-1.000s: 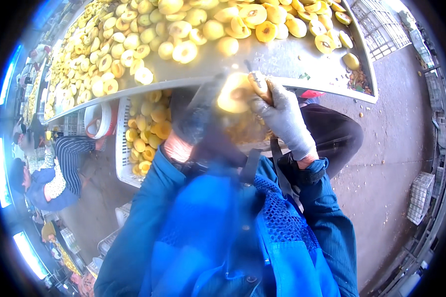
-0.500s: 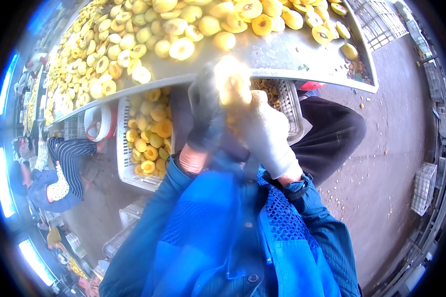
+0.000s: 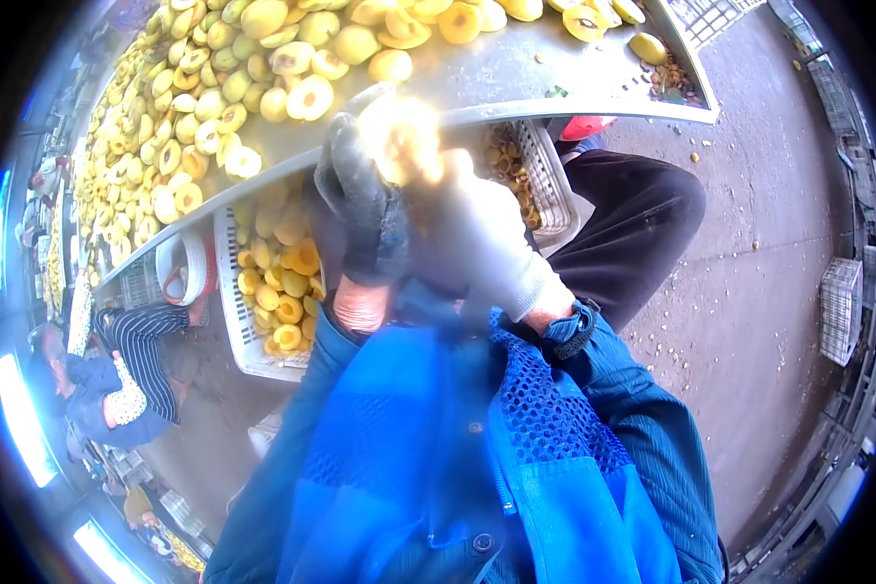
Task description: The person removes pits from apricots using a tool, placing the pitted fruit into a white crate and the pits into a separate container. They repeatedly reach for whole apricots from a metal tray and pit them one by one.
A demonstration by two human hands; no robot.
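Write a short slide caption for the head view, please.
Two gloved hands, left hand and right hand, hold a yellow fruit above the metal table.

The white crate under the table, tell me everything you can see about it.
The white crate is a plastic basket with slotted, grid-like walls, sitting low beneath the edge of the metal table, to the left of the person's dark-gloved left hand. It holds yellow fruit halves, some showing hollowed centres. Its far end is hidden under the table, and nothing grips it.
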